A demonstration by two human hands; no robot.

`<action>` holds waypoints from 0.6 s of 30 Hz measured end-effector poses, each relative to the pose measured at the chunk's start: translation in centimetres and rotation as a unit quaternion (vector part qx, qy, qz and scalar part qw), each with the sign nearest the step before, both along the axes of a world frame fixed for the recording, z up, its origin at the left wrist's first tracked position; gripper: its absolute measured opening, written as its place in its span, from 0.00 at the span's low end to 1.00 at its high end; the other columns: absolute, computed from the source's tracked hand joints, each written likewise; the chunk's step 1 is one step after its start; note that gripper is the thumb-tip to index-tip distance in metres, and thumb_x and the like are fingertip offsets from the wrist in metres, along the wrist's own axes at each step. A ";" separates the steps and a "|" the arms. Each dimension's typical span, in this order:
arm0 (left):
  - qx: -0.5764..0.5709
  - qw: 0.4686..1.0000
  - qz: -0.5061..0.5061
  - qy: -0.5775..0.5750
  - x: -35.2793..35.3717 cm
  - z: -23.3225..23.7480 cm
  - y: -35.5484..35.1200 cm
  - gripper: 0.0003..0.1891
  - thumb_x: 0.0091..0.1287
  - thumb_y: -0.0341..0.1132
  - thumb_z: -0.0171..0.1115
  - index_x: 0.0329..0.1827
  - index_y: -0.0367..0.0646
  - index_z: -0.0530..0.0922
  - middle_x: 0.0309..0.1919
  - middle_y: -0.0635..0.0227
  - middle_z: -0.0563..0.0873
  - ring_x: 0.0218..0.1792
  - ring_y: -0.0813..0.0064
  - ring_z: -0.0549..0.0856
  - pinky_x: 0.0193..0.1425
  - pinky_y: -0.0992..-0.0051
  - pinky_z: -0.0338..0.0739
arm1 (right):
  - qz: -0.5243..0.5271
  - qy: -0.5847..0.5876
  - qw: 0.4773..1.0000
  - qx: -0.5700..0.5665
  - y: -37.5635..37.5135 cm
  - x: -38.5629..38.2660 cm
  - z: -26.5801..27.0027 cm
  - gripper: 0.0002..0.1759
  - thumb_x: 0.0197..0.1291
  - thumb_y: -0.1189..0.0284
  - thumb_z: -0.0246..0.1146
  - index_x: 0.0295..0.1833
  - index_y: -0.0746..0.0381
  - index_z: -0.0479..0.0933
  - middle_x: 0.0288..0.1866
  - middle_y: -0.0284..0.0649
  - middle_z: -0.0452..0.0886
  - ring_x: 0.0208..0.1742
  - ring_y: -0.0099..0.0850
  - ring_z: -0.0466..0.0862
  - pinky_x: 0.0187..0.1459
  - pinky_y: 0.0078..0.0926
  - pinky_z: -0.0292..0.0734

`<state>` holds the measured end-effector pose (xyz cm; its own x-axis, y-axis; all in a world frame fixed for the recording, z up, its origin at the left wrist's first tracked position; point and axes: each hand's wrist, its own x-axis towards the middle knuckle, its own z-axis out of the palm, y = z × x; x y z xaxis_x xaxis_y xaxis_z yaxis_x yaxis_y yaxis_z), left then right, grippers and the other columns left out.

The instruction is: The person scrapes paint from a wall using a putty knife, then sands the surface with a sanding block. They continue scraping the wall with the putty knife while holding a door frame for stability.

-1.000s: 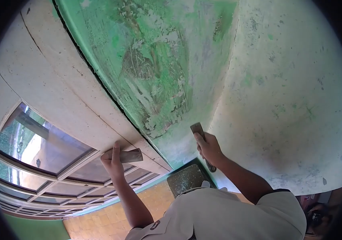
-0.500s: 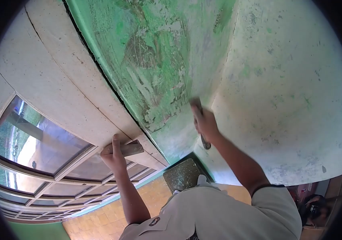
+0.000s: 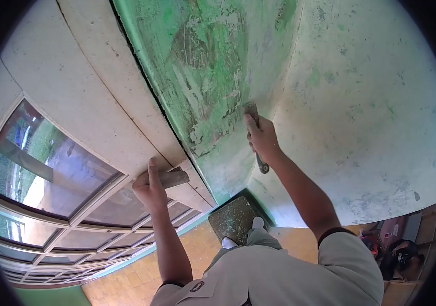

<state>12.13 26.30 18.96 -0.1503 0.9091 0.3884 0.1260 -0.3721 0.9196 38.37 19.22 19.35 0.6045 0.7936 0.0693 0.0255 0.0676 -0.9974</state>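
My right hand is closed around the handle of a scraper. Its blade lies at the peeling green wall, close to the corner with the pale wall. Patches of bare, scratched plaster show where the green paint is worn. On the left, my left hand has its fingers wrapped round a grey-brown, block-like piece, thumb pointing up. That hand is beside the white wooden frame, with the block overlapping the frame's edge in this view.
Paned windows fill the left side. A pale, stained wall rises on the right. Below me, my feet stand on a dark, speckled platform over yellow floor tiles. Dark items lie at lower right.
The right hand and scraper appear a little higher at the green wall. My left hand, still holding the block, shows slightly higher and further right. The view has tilted, uncovering more of my feet.
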 end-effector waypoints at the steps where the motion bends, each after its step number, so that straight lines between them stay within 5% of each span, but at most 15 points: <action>1: 0.002 1.000 0.000 0.001 0.0 0.3 0.0 0.24 0.66 0.37 0.63 0.12 0.34 0.72 0.09 0.76 0.70 0.15 0.87 0.62 0.20 0.77 0.55 | 0.000 0.001 1.000 0.002 -0.3 -0.1 0.2 0.19 0.67 0.59 0.56 0.26 0.59 0.67 0.13 0.27 0.63 0.09 0.17 0.61 0.11 0.20 0.57; 10: -0.007 1.000 -0.012 -0.001 0.0 0.1 -0.1 0.25 0.67 0.39 0.62 0.11 0.36 0.71 0.09 0.79 0.68 0.15 0.88 0.61 0.20 0.78 0.55 | -0.017 0.109 0.982 -0.150 -8.6 -1.8 -6.8 0.20 0.66 0.58 0.57 0.26 0.58 0.66 0.13 0.27 0.62 0.09 0.17 0.60 0.10 0.19 0.56; 14: -0.004 1.000 -0.004 -0.003 0.2 0.6 -0.4 0.25 0.67 0.39 0.62 0.12 0.35 0.72 0.10 0.79 0.69 0.16 0.88 0.62 0.21 0.78 0.56 | -0.001 0.014 0.994 -0.106 -3.1 0.2 -2.6 0.20 0.67 0.58 0.57 0.26 0.58 0.66 0.13 0.27 0.63 0.09 0.17 0.62 0.11 0.20 0.57; 18: 0.014 1.000 0.007 0.021 -0.1 -0.1 -0.2 0.24 0.67 0.38 0.62 0.12 0.34 0.72 0.10 0.77 0.71 0.16 0.87 0.63 0.20 0.78 0.57 | 0.033 0.057 0.996 -0.068 -1.4 1.7 -0.8 0.21 0.67 0.58 0.56 0.25 0.58 0.65 0.13 0.27 0.61 0.09 0.17 0.59 0.11 0.21 0.56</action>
